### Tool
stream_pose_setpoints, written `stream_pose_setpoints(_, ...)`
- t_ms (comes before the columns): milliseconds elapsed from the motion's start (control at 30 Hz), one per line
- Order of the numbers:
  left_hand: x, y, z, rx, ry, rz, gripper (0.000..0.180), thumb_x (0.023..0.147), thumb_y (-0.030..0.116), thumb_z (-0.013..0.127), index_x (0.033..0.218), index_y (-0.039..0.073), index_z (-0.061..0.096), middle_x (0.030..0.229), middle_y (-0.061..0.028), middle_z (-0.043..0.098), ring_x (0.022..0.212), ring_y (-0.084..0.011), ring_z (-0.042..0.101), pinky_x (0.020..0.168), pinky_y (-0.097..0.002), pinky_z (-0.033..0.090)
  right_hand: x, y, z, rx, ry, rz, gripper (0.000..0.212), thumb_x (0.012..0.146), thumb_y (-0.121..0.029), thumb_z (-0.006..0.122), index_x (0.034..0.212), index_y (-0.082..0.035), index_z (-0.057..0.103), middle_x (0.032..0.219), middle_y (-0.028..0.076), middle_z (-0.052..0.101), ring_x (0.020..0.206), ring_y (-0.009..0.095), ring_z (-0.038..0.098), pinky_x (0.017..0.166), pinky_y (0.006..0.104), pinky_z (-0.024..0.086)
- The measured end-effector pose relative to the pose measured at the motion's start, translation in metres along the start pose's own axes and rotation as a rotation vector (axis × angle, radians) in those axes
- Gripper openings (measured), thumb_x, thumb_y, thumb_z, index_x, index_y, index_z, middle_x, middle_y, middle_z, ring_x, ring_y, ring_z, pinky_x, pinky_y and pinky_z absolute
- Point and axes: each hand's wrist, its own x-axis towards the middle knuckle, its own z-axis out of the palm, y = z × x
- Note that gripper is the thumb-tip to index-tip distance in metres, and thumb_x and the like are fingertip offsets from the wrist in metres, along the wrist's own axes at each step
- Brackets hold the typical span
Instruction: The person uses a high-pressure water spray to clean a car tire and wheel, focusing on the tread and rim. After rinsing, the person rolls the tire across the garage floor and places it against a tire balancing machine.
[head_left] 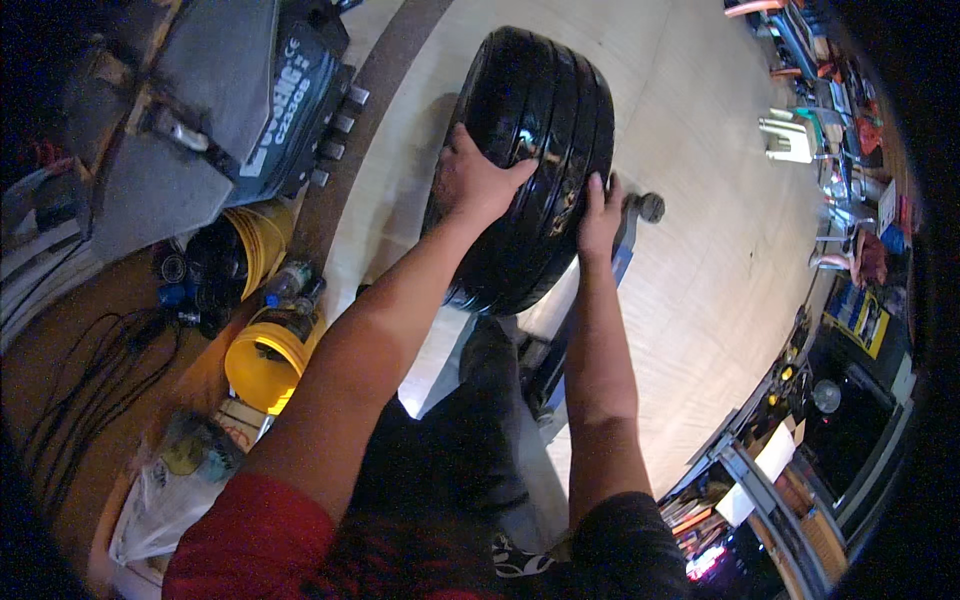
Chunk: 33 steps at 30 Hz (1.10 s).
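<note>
A black car tyre point(578, 140) with a shiny grooved tread stands upright, slightly tilted, in front of me. My left hand point(476, 180) grips its left side, the thumb stretched across the tread and the fingers wrapped over the left edge. Against the tyre's right edge presses my right hand point(600, 215), fingers pointing up. Both arms reach forward over my dark trousers. Whether the tyre's lower end touches the floor is hard to see.
Right of the tyre lies a blue floor jack point(626, 235). A large grey and black machine point(290, 110) stands at the left, above a yellow bucket point(262, 365) and coiled black cables point(95, 380). White chairs point(790, 138) and cluttered shelving line the far right.
</note>
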Motion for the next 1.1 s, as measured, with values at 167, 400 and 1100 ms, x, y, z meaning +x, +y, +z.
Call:
stream_pose_setpoints(167,0.052,0.050,-0.012,0.112,-0.036,-0.005,0.114,0.064,0.052,0.087,0.149,-0.004,0.035,0.133,-0.0310,0.055,0.124,-0.0425,0.056,0.106,-0.0467,0.045,0.041,-0.022,0.019,0.079,-0.035,0.036,0.068,0.098,-0.044,0.061,0.138,0.010,0.048,0.129,0.025,0.061,0.119,0.031,0.058,0.106,0.0372,0.041)
stream_pose_setpoints(400,0.098,0.054,-0.016,0.134,-0.043,0.067,0.112,0.065,0.054,0.086,0.150,0.000,0.036,0.134,-0.0281,0.056,0.124,-0.0420,0.056,0.106,-0.0450,0.044,0.095,-0.034,0.026,-0.246,-0.136,-0.132,0.079,0.094,-0.040,0.067,0.141,0.014,0.035,0.137,0.033,0.049,0.131,0.042,0.048,0.112,0.0449,0.035)
stream_pose_setpoints(1100,0.022,0.108,0.069,-0.102,0.635,-0.746,0.116,0.067,0.065,0.082,0.158,0.018,0.027,0.163,-0.0287,0.006,0.151,-0.0504,0.003,0.115,-0.0704,0.007,0.256,-0.092,0.107,-0.641,-0.908,-1.098,0.069,0.094,-0.048,0.055,0.143,-0.001,0.042,0.149,0.022,0.040,0.141,0.042,0.033,0.114,0.0588,0.025)
